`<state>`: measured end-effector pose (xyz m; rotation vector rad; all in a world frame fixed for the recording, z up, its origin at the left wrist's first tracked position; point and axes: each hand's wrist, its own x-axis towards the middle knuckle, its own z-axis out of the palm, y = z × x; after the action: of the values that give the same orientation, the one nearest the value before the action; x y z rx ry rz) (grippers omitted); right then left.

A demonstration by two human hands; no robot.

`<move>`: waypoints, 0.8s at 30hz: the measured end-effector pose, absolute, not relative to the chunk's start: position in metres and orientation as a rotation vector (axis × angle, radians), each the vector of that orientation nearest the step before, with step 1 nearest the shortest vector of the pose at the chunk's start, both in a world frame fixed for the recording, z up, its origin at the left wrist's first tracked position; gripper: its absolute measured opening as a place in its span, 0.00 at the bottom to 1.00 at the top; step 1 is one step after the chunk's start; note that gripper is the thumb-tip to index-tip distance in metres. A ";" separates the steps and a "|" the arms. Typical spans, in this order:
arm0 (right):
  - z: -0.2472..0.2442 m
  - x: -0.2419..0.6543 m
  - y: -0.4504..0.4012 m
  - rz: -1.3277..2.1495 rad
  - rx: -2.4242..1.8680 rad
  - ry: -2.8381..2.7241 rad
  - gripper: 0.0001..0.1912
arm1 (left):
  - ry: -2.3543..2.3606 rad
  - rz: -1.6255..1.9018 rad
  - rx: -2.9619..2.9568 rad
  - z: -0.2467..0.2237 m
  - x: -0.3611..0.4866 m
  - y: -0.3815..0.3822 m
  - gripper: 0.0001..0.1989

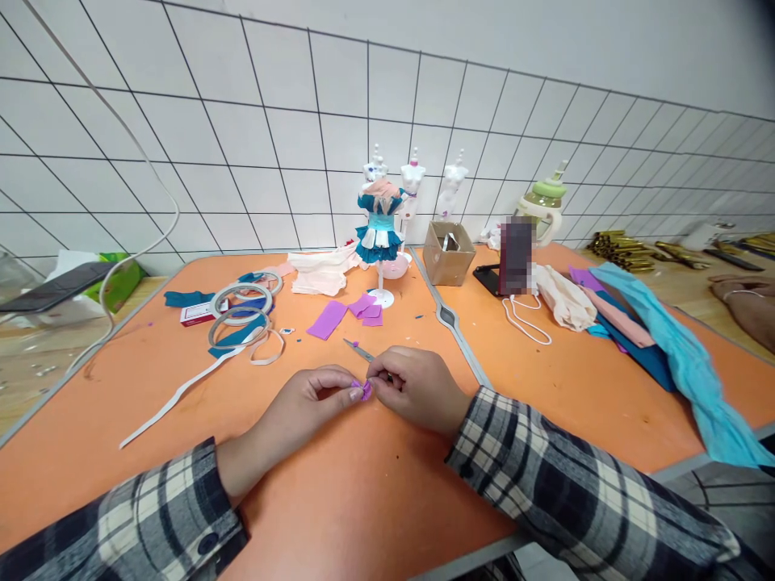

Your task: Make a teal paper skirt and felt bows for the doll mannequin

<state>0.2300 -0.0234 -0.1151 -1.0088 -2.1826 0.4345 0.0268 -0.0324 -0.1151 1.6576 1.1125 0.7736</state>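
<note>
A small gathered piece of purple crepe paper (pixel 362 390) is pinched between my two hands, low over the orange table. My left hand (pixel 318 395) grips its left side between thumb and fingers. From the right, my right hand (pixel 415 386) pinches the other side with curled fingers. Scissors (pixel 359 349) lie just beyond, their blades showing and their handles hidden behind my right hand. Flat purple pieces (pixel 328 320) rest farther back, near a small white dress form wearing a teal paper dress (pixel 379 230).
Rolls of tape (pixel 241 303) and a white strip (pixel 182 393) lie left. Behind stand more small dress forms (pixel 453 181) and a cardboard box (pixel 449 254). A phone (pixel 514 254), a bottle (pixel 545 202) and blue crepe paper (pixel 672 331) are right. Another person's hand (pixel 744 298) shows at the far right.
</note>
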 end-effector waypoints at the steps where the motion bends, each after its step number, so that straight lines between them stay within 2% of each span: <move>1: -0.115 0.231 -0.023 0.438 -0.985 -2.190 0.04 | 1.110 0.779 1.666 -0.115 0.027 -0.033 0.14; 6: -0.115 0.234 -0.022 0.587 -0.883 -2.121 0.14 | 1.110 0.773 1.733 -0.117 0.028 -0.034 0.10; 12: -0.119 0.232 -0.017 0.707 -0.764 -2.193 0.04 | 1.071 0.731 1.778 -0.120 0.026 -0.034 0.11; 18: -0.123 0.234 -0.013 1.046 -0.915 -2.091 0.02 | 1.094 0.683 1.809 -0.119 0.026 -0.035 0.11; 24: -0.122 0.232 -0.011 1.012 -1.045 -2.016 0.02 | 1.165 0.806 1.808 -0.120 0.025 -0.033 0.11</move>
<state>0.2324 -0.0108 -0.1216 -1.0450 -2.0164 1.0122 0.0248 -0.0327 -0.1198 1.8081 1.1648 0.8062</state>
